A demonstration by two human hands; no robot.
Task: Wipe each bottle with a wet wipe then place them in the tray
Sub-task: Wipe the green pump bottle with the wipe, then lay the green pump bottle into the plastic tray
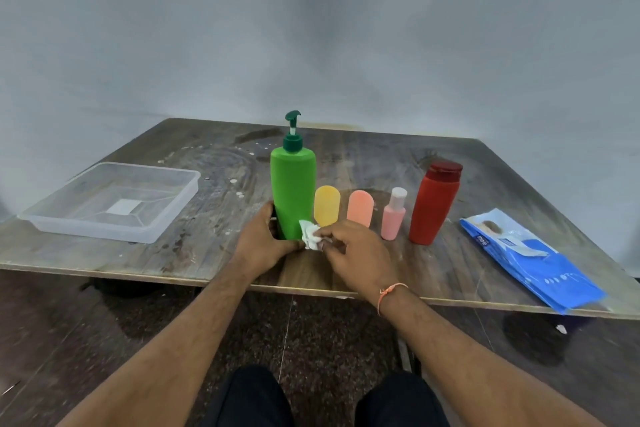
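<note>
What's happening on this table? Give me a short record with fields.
left hand: grips the base of the green pump bottle
right hand: pinches a wet wipe against that bottle
waiting bottles: yellow, orange, pink, red, all upright
tray: left side, no bottles inside
wipes pack: right side

Bare forearms, sleeveless to the frame's edge; an orange thread bracelet (388, 291) circles the right wrist; black trousers (252, 399) below.
</note>
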